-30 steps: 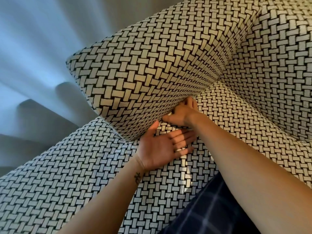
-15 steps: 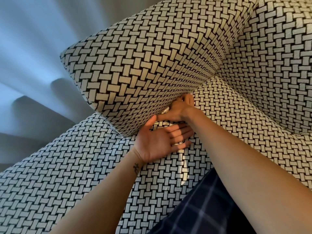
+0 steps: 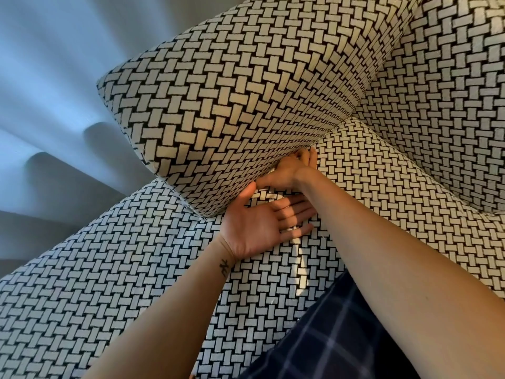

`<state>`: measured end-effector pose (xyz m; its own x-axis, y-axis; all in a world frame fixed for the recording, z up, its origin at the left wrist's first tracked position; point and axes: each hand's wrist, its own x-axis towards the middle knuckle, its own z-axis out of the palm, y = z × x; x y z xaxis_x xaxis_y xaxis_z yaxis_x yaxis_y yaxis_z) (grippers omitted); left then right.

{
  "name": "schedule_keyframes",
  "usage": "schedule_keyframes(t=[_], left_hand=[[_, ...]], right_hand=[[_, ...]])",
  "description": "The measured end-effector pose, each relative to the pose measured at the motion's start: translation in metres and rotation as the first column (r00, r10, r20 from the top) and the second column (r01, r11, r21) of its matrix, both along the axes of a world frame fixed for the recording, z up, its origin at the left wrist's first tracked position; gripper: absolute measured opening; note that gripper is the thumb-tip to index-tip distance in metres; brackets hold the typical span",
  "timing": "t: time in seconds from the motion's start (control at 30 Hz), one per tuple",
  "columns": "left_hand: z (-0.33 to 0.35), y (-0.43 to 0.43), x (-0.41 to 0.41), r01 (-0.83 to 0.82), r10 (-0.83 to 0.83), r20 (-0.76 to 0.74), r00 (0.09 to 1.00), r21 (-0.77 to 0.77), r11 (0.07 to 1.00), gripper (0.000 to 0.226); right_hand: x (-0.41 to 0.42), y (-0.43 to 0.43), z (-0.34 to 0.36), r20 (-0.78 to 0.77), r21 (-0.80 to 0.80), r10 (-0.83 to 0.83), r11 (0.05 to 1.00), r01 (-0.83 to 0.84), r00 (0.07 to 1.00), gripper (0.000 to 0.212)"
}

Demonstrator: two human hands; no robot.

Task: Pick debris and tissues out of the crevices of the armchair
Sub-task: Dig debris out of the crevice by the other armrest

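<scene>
Currently at: crevice under black-and-cream basket-weave armchair cushion (image 3: 232, 105)
Right hand (image 3: 289, 173): fingertips buried in crevice, pinch unclear
Left hand (image 3: 262, 228): palm up beside crevice, fingers together, empty
Collected: no debris visible
Left: crevice search

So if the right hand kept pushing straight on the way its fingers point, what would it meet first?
Probably only more of the crevice between armrest and seat cushion. The right hand already has fingertips there; nothing else shows, though depth is hidden.
</scene>
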<state>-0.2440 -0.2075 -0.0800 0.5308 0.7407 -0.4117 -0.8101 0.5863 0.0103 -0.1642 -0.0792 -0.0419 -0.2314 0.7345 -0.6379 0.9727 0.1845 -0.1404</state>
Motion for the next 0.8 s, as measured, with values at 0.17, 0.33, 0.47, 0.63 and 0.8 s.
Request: schedule_keyframes(t=[0.17,0.33,0.47,0.63,0.8], left_hand=[[0.006,0.001,0.004,-0.01,0.01,-0.075,0.997,0.005,1.0,0.092],[0.014,0.0,0.004,0.001,-0.006,-0.099,0.995,-0.058,0.998,0.09],[0.012,-0.002,0.001,0.04,-0.044,-0.061,0.997,-0.067,0.997,0.093],[0.01,-0.002,-0.001,0.049,-0.05,-0.057,0.997,-0.02,0.999,0.094],[0.013,-0.002,-0.002,0.041,-0.042,-0.016,0.999,-0.05,0.998,0.091]], right_hand=[[-0.006,-0.003,-0.007,0.02,0.088,0.002,0.996,-0.004,1.0,0.106],[-0.004,-0.002,-0.007,-0.036,0.082,-0.021,0.996,0.024,0.999,0.092],[0.004,-0.003,-0.006,-0.121,0.073,-0.043,0.996,0.052,0.992,0.079],[0.016,-0.005,-0.001,-0.312,0.052,-0.103,0.991,0.125,0.945,0.034],[0.021,-0.006,-0.006,-0.408,0.05,-0.124,0.986,0.157,0.905,0.03]])
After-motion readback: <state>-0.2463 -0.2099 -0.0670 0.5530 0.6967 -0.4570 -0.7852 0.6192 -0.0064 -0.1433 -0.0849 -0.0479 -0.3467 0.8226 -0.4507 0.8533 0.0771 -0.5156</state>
